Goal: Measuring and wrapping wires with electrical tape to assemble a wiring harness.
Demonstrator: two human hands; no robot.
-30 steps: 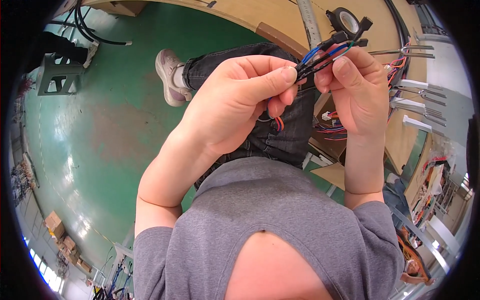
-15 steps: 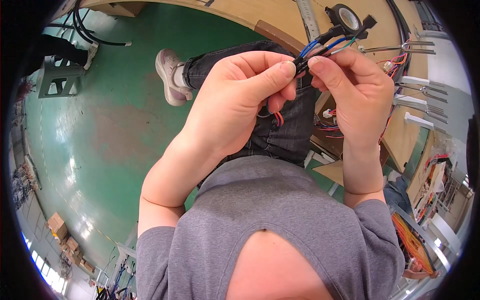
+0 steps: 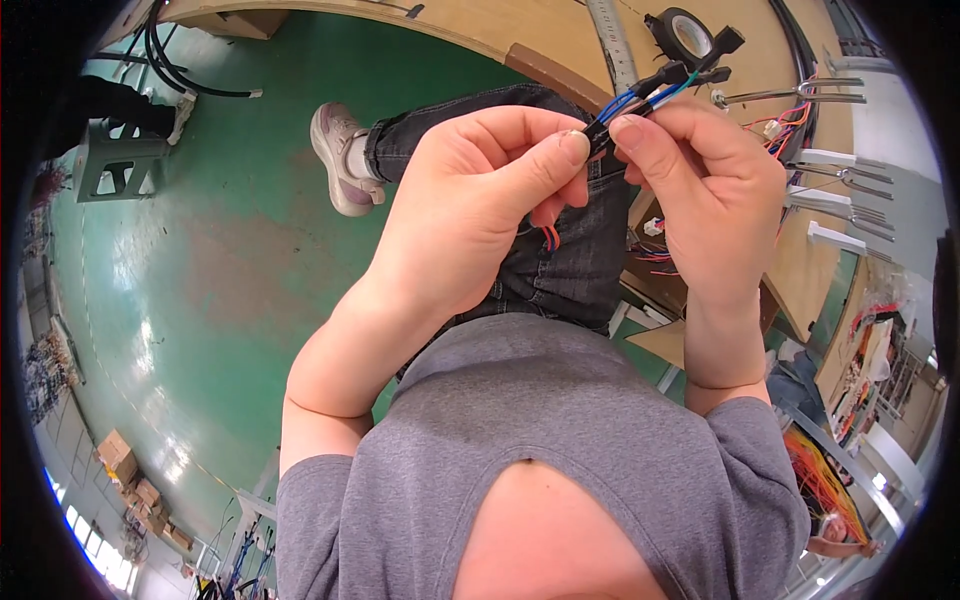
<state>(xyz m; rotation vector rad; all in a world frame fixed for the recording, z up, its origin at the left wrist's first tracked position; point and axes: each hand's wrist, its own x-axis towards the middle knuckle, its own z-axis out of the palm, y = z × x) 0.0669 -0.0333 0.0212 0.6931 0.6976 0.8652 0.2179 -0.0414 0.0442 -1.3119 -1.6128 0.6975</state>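
the left hand (image 3: 490,200) is curled, thumb and forefinger pinched on the near end of a thin wire bundle (image 3: 640,98), and the right hand (image 3: 700,190) meets it fingertip to fingertip, pinching the same bundle from the other side. the blue, green and black wires run up to small black connectors (image 3: 722,44) held over the wooden workbench (image 3: 560,40), near a roll of black tape (image 3: 685,30), with metal forked pegs (image 3: 840,180) off to the right.
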